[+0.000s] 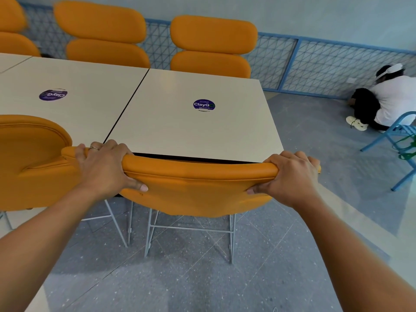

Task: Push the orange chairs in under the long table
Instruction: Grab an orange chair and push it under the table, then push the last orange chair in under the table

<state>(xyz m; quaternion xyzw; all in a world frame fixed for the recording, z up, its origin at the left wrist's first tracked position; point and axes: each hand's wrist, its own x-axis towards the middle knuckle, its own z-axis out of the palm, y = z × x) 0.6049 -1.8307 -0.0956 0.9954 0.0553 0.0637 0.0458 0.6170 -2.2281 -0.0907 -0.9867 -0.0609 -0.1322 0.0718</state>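
**Chair held at both top corners, almost home under the table**

Left of the grip stands the next chair [31, 158]. Its back is level with the held one and looks to touch it right beside the left hand [105, 165]. That hand is wrapped over the top left corner of the chair [198, 190], fingers curled over the far side and thumb laid flat along the near face. There is a ring [93, 148] on one finger. The arm runs out long and nearly straight from the bottom left.

Between the two hands the top of the chair's back sits just short of the near edge of the table [171, 131], with only a dark slit between them. The seat is hidden, so I take it to be under the top already. Below the grip the wire legs [191, 230] stand on the floor. Beyond the grip, across the table, the far chairs [101, 34] are tucked in.

The right hand [290, 174] clasps the other top corner the same way, thumb pointing inward on the near face and arm just as extended.

To my eye this chair's push is in its last stretch. What is left calls for a short, even shove from both hands, so the legs slide straight and the back doesn't skew into the next chair.

Right of the grip, well apart, a person [391, 97] crouches by the fence, with a blue chair [396, 136] nearby.
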